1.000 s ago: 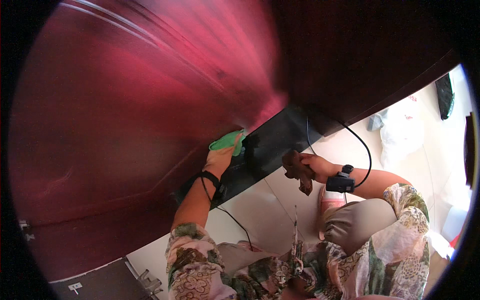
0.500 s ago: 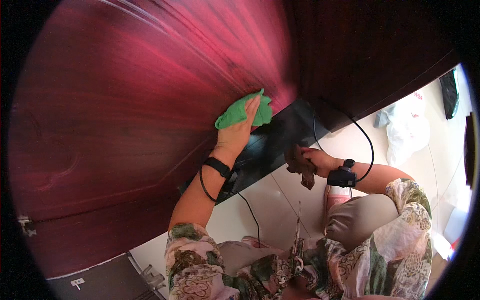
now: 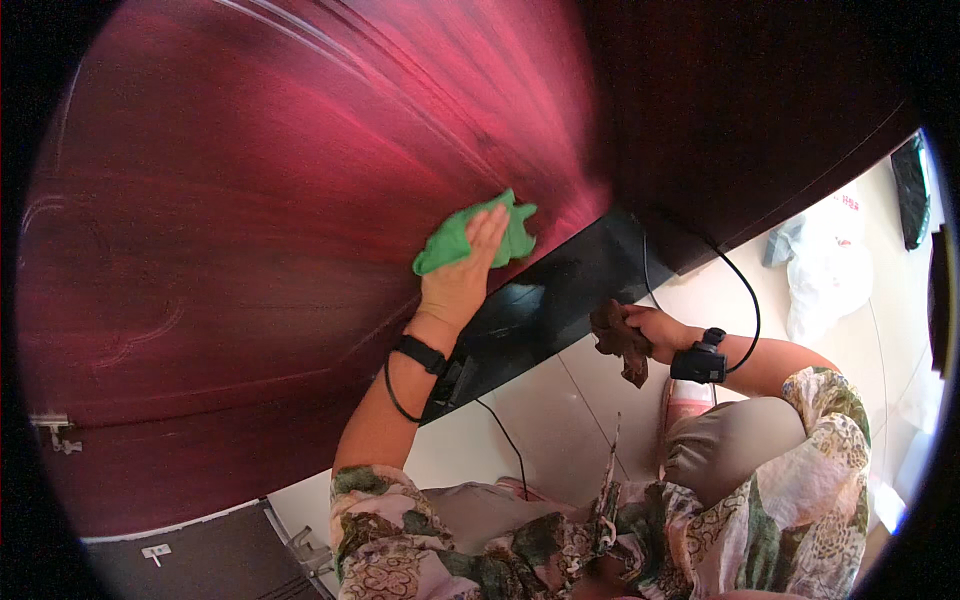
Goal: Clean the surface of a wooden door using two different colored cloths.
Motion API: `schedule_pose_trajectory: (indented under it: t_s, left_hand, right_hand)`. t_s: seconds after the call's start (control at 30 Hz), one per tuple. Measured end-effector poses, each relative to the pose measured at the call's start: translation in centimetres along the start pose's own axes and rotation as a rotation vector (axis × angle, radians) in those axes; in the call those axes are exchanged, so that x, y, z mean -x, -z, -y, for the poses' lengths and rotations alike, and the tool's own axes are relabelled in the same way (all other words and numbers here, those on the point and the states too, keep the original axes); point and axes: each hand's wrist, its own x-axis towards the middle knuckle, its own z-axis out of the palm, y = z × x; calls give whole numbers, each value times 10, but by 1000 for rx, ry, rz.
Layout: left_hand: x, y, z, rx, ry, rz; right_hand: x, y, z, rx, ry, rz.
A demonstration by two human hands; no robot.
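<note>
My left hand presses a crumpled green cloth against a glossy dark red wood-grain panel. Its fingers lie together over the cloth, and the cloth's edges stick out on both sides. Lower and to the right, my right hand grips a bunched dark brown cloth that hangs down from the fingers, clear of the panel. Both wrists wear black straps with small devices and cables.
A black base strip runs below the panel above pale floor tiles. A metal hinge sits on the panel at far left, with a dark grey board below. White plastic bags lie at right.
My left hand has slid the green cloth a little left and down along the panel. The view has shifted slightly; my right hand still grips the brown cloth.
</note>
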Motion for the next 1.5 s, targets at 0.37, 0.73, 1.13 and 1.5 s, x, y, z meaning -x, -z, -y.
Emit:
schedule_pose_trajectory:
  t_s: [0.37,0.73,1.13,1.5]
  left_hand:
    - [-36,82,7,-186,435,-400]
    - [6,-1,-1,11,56,-64]
    - [0,154,77,-187,584,-800]
    - [32,25,20,-264,370,-206]
  right_hand:
    - [-5,-6,-4,-9,27,31]
    - [1,4,-2,-48,-16,39]
    - [-1,0,-3,-31,22,69]
    - [2,-3,1,16,63,58]
